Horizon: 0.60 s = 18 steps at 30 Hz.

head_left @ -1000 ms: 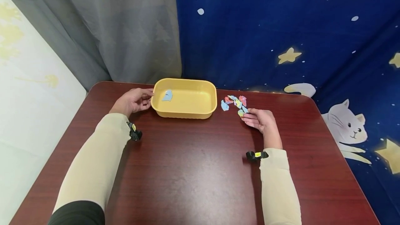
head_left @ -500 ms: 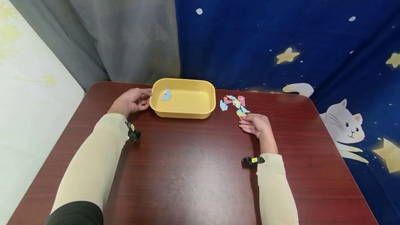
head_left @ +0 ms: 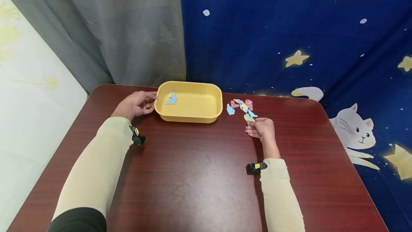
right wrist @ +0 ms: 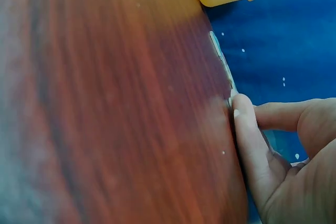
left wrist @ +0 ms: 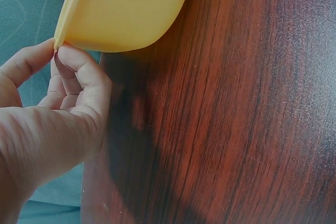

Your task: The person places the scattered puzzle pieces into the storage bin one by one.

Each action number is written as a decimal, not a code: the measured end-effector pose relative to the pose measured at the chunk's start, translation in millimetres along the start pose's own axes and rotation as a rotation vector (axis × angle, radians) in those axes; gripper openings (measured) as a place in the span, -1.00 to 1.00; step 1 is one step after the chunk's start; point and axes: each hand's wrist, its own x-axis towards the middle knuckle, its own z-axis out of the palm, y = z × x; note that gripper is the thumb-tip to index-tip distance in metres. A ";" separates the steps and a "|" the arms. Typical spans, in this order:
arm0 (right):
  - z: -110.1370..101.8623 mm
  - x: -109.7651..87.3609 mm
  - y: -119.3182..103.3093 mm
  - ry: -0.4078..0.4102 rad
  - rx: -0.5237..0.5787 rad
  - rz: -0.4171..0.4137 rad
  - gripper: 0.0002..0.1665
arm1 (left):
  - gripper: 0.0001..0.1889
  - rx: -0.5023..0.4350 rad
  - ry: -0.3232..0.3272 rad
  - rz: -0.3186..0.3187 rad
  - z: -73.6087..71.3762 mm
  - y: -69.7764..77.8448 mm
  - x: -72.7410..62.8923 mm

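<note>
In the head view my left hand point(head_left: 136, 104) holds the left end of a yellow plastic basin point(head_left: 199, 107). The left wrist view shows thumb and forefinger pinching the rim. A flat light-blue piece point(head_left: 171, 98) with a small dark mark lies inside the basin, toward its left. Right of the basin, my right hand point(head_left: 262, 128) pinches the near edge of an irregular multicoloured piece point(head_left: 249, 117). Several similar flat pieces lie just beyond it, among them a pink one point(head_left: 249, 104) and a blue one point(head_left: 230, 109). The right wrist view shows them only edge-on.
The dark red wooden table point(head_left: 199, 174) spreads out in front of both forearms. Behind its far edge hang a grey curtain point(head_left: 138, 28) and a blue curtain point(head_left: 244, 38) with stars and a white cat. A pale wall point(head_left: 35, 110) stands at the left.
My right hand has drawn slightly back and left, uncovering a narrow blue piece, and now has its fingertips at the multicoloured piece. The left hand and basin stay in place.
</note>
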 end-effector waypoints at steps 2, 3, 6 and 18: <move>1.4 0.7 -0.4 0.012 -0.003 0.005 -0.39 | -0.60 0.007 0.004 0.004 0.0 0.2 0.2; 1.8 0.9 -0.6 0.015 -0.004 0.009 -0.41 | -0.60 0.013 0.001 0.004 -0.2 0.3 0.4; 2.5 1.8 -1.3 0.026 -0.013 0.022 -0.47 | -0.61 0.019 -0.006 0.004 -0.7 0.5 1.2; -4.8 3.0 -6.3 -0.029 -0.087 0.044 -0.68 | -0.51 0.012 -0.018 0.002 -1.5 0.5 1.3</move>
